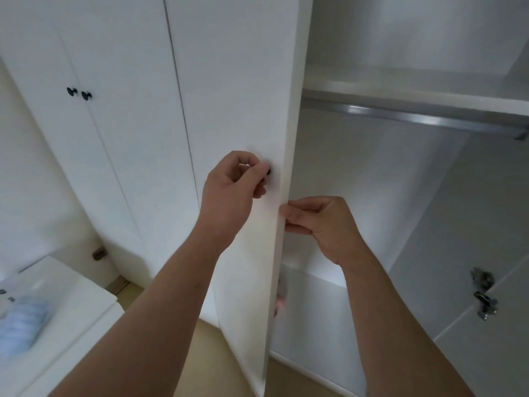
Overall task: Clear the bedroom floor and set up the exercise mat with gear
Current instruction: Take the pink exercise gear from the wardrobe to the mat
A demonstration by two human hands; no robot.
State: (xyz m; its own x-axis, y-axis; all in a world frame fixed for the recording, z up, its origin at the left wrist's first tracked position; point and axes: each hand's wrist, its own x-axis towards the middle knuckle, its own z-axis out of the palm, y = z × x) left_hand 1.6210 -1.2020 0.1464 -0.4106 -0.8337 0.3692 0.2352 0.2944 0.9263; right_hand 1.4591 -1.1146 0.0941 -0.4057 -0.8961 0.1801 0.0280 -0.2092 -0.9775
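Observation:
A tall white wardrobe door (243, 81) stands partly open in front of me. My left hand (234, 184) pinches its small black knob (268, 169), most of which is hidden behind my fingertips. My right hand (317, 222) holds the door's free edge a little lower, fingers curled round it from the inside. Behind the door the wardrobe's inside shows a white shelf (415, 96) and a metal hanging rail (415, 117). No mat or exercise gear is in view.
To the left are closed wardrobe doors with two black knobs (78, 93). A white cabinet top (71, 287) at lower left carries a blurred pale blue object (21, 325). Metal hinges (483, 293) sit on the right-hand open door. Beige floor (206, 353) shows below.

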